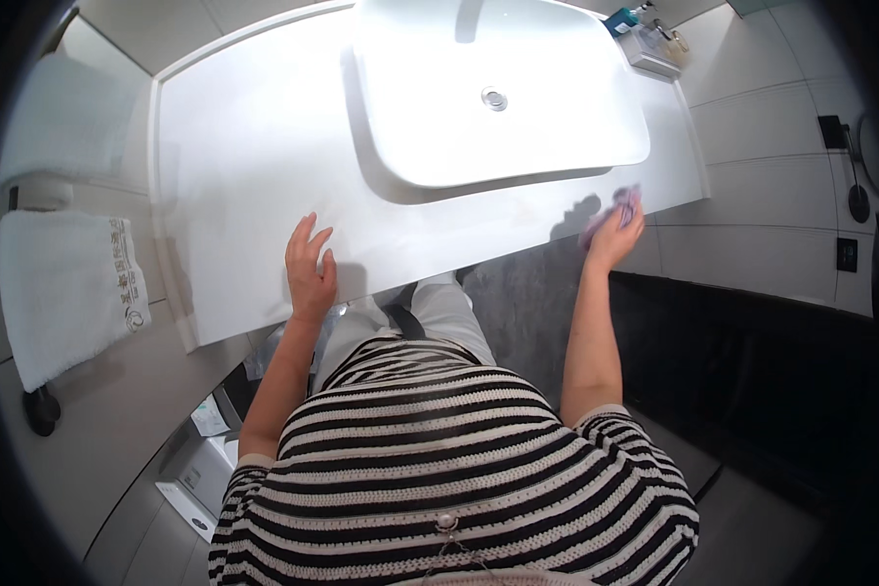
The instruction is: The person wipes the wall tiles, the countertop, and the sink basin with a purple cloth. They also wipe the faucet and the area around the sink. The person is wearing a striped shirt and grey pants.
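A pinkish-purple cloth (625,199) is bunched in my right hand (615,238), blurred, near the front edge at the right end of the white countertop (264,161). My left hand (311,275) holds nothing; its fingers are apart, over the left front part of the counter. Between and beyond the hands stands a white vessel sink (439,139) with a round metal drain (494,99). Whether the cloth touches the counter cannot be told.
A teal pump bottle (620,23) and a box with small items (648,53) stand at the back right corner. A white towel (73,286) hangs on the left wall. Black fittings (847,254) are on the right wall. An open-fronted grey-white container (198,469) lies low at left.
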The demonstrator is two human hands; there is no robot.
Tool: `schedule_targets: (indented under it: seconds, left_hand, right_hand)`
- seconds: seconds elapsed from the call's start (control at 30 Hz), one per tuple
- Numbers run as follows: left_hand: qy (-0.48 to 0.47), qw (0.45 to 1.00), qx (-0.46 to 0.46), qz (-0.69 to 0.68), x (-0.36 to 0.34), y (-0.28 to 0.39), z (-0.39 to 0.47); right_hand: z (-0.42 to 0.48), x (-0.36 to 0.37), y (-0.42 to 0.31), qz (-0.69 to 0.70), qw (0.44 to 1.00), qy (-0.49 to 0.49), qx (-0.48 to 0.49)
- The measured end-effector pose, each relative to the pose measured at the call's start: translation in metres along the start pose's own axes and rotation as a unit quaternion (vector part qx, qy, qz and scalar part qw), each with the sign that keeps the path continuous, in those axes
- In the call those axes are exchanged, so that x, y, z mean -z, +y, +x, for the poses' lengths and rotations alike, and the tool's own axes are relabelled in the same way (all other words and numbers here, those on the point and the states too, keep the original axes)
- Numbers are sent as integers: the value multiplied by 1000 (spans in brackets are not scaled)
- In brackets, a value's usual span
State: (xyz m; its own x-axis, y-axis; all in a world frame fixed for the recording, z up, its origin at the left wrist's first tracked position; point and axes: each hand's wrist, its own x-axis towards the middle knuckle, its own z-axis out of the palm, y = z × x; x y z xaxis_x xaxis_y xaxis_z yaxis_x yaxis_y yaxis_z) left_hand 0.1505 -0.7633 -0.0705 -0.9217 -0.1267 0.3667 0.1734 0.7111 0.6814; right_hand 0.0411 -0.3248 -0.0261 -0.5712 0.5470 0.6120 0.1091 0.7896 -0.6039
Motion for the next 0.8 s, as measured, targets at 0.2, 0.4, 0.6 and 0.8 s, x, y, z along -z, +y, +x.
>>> schedule_targets:
  seconds: [0.2,0.4,0.6,0.8]
  left_hand:
    - [28,999,22,13,-16,44,37]
    - [93,996,12,13,-35,97,72]
    - [77,996,-30,26,-83,138,105]
    - [85,994,-23,68,-111,168,112]
  right_hand:
    - [35,-58,-33,-55,956,-221,187]
    - [-57,-71,-150,116,825,-412,370]
    - [-27,-70,-119,343,765,-386,385]
    - [124,-60,58,116,888,-266,356]
